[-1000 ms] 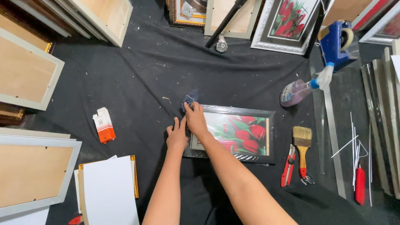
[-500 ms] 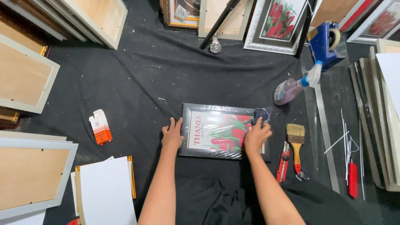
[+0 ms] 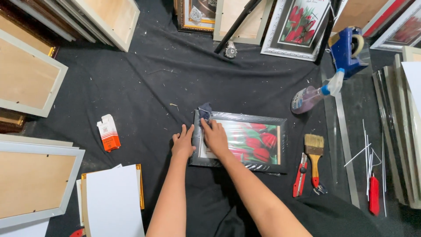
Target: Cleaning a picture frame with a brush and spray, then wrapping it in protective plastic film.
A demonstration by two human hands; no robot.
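Black cloth [image 3: 144,87] covers the work surface; the widest bare stretch is up and left of the picture frame [image 3: 239,140], with more bare cloth along the lower edge beside the arms. The sides are crowded: pale wooden frame backs [image 3: 26,79] at left, leaning frames across the top, metal strips [image 3: 346,145] and thin rods at right.

The picture frame lies flat near centre, long axis left to right, dark moulding under shiny wrap, red tulips on green showing. Which end is the picture's top I cannot tell.

Left hand [image 3: 183,142] is flat on the cloth at the frame's left edge, fingers spread, tips touching the moulding. Right hand [image 3: 215,137] presses down on the left part of the glass, fingers together over a dark rag [image 3: 204,111] that bunches out at the frame's upper left corner.

Small orange-and-white carton [image 3: 108,132] lies well left of the frame, tilted. White sheet [image 3: 114,202] on a gold-edged frame sits lower left. Spray bottle [image 3: 313,94], pinkish with blue-white nozzle, lies on its side to the upper right. Blue tape dispenser [image 3: 348,46] above it. Paintbrush [image 3: 314,156] and red utility knife [image 3: 300,175] lie just right of the frame, both pointing up-down. Red-handled tool [image 3: 373,195] farther right.
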